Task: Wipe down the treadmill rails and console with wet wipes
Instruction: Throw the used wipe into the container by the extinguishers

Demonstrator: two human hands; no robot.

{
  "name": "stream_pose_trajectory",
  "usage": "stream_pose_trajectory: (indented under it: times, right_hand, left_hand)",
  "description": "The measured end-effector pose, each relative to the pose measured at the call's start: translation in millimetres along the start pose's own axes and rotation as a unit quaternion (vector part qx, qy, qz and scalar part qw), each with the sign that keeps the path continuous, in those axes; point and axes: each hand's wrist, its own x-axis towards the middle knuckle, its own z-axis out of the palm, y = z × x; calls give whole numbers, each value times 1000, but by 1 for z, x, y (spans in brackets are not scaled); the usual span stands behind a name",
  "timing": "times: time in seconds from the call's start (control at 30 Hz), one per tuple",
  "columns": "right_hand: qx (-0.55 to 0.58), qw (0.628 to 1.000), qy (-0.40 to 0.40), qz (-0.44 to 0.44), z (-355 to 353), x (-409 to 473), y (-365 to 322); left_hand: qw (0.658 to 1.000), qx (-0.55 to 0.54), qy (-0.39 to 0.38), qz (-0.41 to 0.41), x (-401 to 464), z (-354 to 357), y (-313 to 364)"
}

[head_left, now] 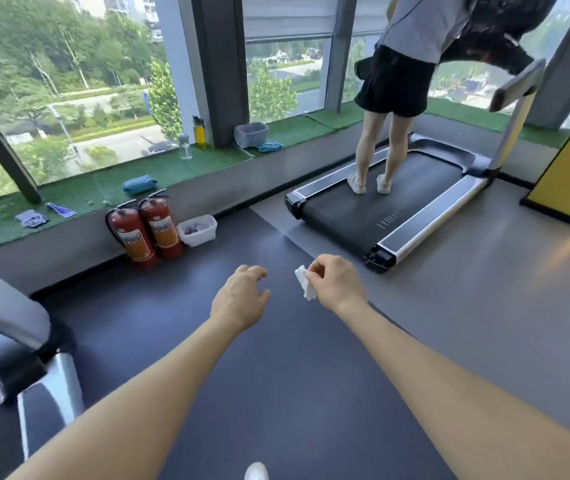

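So the right hand [335,282] has its fingers curled in, pinching a small crumpled wet wipe [305,283] that hangs off the fingertips. The left hand [242,299] holds nothing, fingers loose and half spread, reaching toward the wipe but not touching it. Looks to me like they're about to open the wipe up with both hands, and honestly that's the right call: spread it flat so a full face meets the rail instead of a wad.

Both arms are stretched forward and low over the dark floor, hands close together, well short of any machine. The treadmill [425,206] sits ahead to the right with another person [397,81] standing on its belt, so I'd wait or work around them. Part of a second machine [6,327] shows at the near left. Two fire extinguishers [146,230] stand by the window ledge.
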Motion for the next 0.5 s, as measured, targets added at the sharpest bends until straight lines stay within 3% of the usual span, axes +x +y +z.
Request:
stream_pose_trajectory:
  times: [0.13, 0.3, 0.5]
  right_hand:
    - [15, 999, 4, -39, 31, 96, -31]
    - [23, 998, -47, -23, 94, 215, -74]
    - [50, 992, -90, -79, 130, 347, -139]
  left_hand:
    - [999, 2, 28, -18, 85, -8, -37]
    - [998, 25, 20, -60, 187, -41, -98]
    - [993, 7, 48, -107, 312, -92, -132]
